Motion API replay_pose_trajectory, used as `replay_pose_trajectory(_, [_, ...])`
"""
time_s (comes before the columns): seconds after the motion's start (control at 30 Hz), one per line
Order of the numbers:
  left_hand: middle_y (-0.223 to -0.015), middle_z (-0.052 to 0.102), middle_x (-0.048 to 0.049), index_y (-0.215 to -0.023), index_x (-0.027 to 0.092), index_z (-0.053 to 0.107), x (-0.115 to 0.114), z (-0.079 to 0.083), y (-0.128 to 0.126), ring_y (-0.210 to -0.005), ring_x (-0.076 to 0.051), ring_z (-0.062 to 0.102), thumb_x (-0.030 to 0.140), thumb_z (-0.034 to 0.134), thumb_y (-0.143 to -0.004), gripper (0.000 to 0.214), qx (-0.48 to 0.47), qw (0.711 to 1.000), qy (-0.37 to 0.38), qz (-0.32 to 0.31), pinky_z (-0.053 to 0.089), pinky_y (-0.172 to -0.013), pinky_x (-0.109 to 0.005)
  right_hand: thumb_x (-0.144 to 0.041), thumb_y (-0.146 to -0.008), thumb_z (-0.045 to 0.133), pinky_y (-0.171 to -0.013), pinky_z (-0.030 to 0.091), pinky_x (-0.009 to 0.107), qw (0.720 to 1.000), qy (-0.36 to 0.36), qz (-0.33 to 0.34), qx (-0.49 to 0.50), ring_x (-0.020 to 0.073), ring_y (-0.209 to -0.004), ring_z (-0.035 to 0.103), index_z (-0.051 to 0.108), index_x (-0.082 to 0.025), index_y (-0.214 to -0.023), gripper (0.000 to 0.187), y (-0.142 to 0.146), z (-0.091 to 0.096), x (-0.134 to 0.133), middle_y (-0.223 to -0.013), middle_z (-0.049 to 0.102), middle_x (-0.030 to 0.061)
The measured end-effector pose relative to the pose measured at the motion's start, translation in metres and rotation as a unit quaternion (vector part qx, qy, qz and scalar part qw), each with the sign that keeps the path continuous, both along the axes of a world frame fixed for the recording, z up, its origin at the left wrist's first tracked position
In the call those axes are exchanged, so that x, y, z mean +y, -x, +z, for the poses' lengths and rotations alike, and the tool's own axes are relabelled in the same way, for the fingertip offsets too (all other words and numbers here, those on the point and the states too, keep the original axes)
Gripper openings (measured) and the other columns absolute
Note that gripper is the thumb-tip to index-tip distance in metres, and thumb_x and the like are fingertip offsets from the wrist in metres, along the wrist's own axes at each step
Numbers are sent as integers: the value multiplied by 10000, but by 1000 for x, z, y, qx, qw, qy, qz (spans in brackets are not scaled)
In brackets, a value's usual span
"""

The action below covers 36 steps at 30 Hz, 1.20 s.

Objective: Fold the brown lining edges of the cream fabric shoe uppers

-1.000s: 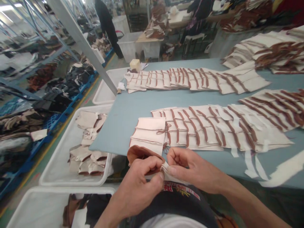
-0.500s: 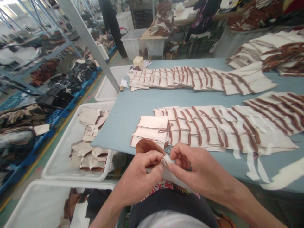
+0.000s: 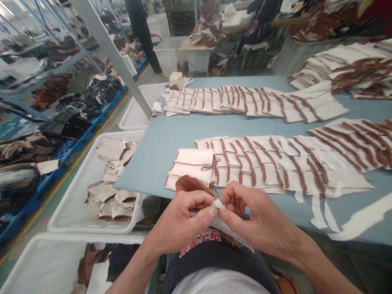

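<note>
Both hands meet at the near edge of the blue table (image 3: pixel 171 139). My left hand (image 3: pixel 180 220) pinches a brown leather piece (image 3: pixel 190 183) with a white strip (image 3: pixel 219 203) at its edge, thumb pressed against fingers. My right hand (image 3: pixel 251 216) pinches the same white strip from the right, fingers curled. Just beyond them lies a small stack of pinkish-cream pieces (image 3: pixel 191 167), and a long overlapping row of cream pieces with brown strips (image 3: pixel 275 163) runs to the right.
A second row of cream pieces (image 3: pixel 251 102) lies further back, with more piles at the far right (image 3: pixel 346 69). White trays (image 3: pixel 76 204) holding leather pieces stand left of the table. Peeled white strips (image 3: pixel 318 208) litter the near right. A person (image 3: pixel 141 28) stands far back.
My hands have risen slightly toward the table edge while still pinching the piece. The view shifted a little; the rows on the table have not moved.
</note>
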State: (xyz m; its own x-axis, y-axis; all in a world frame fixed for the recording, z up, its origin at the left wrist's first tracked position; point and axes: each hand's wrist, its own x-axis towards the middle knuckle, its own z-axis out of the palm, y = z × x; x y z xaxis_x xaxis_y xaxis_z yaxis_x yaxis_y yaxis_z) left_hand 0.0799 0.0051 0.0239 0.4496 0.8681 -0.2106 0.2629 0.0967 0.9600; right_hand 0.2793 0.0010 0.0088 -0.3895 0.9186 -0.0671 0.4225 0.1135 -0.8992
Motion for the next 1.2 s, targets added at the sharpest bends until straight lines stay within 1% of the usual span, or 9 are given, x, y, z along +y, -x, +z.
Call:
replay_pose_trajectory(0.23, [-728, 668, -14, -793, 104, 730, -1, -1, -4, -686, -116, 569, 225, 550, -917, 250, 18, 999, -50, -12, 422, -642, -198, -296, -875, 543, -525, 369, 244, 991, 117, 14, 60, 135, -594, 475, 536, -217, -797, 111, -3, -1, 5, -659, 508, -37])
replay_pose_trajectory(0.47, [-754, 678, -2, -809, 125, 694, -3, -6, -3, -693, -110, 568, 181, 524, -937, 220, 44, 995, -84, -6, 418, -655, -198, -274, -917, 536, -550, 395, 236, 996, 71, 12, 51, 136, -623, 513, 559, -204, -810, 130, -1, -11, 5, -691, 544, -23])
replay_pose_trajectory(0.6, [-671, 620, 22, -781, 132, 676, -5, -10, -3, -618, -101, 508, 171, 506, -915, 220, 69, 994, -83, 32, 372, -594, -210, -244, -949, 574, -559, 409, 243, 997, -71, -5, -29, 142, -609, 571, 591, -196, -866, 98, 0, -16, 4, -697, 611, -10])
replay_pose_trajectory(0.73, [-692, 671, 5, -815, 136, 701, -6, -9, -5, -629, -123, 558, 220, 497, -937, 252, 94, 992, -70, 51, 390, -605, -232, -207, -1027, 539, -653, 436, 278, 934, -325, 14, -150, 175, -724, 672, 641, -182, -911, 157, -1, -10, 6, -802, 727, 49])
replay_pose_trajectory(0.87, [-818, 752, -21, -880, 161, 701, -7, -7, -6, -748, -155, 669, 226, 473, -980, 257, 126, 987, -91, 27, 414, -704, -258, -172, -1067, 456, -636, 427, 293, 892, -394, 56, -214, 177, -719, 701, 683, -185, -893, 286, -2, -3, 10, -817, 770, 62])
replay_pose_trajectory(0.93, [-828, 748, -28, -872, 166, 681, -8, -7, -8, -763, -161, 671, 228, 465, -992, 255, 152, 982, -113, 23, 403, -717, -270, -162, -1059, 463, -639, 432, 296, 896, -388, 58, -208, 183, -714, 709, 690, -179, -877, 292, -1, -4, 9, -817, 776, 70])
replay_pose_trajectory(1.0, [-789, 725, -23, -821, 169, 655, -10, -9, -9, -731, -156, 645, 211, 471, -979, 246, 175, 975, -135, 37, 386, -700, -274, -143, -1026, 496, -656, 447, 288, 924, -339, 35, -172, 184, -715, 711, 686, -174, -876, 245, 3, -6, 7, -808, 769, 63])
replay_pose_trajectory(1.1, [-705, 668, 2, -736, 169, 617, -11, -12, -11, -661, -133, 583, 181, 485, -934, 238, 169, 974, -133, 69, 363, -660, -266, -138, -953, 543, -650, 461, 265, 977, -192, -22, -92, 160, -671, 675, 669, -178, -874, 154, 8, -10, 6, -761, 730, 26])
replay_pose_trajectory(1.2, [-633, 583, 17, -681, 162, 599, -11, -15, -9, -608, -119, 497, 200, 480, -899, 251, 123, 986, -82, 78, 344, -602, -251, -195, -906, 566, -564, 426, 240, 999, -33, -32, -22, 132, -588, 587, 642, -186, -804, 127, 11, -11, 7, -675, 657, -9])
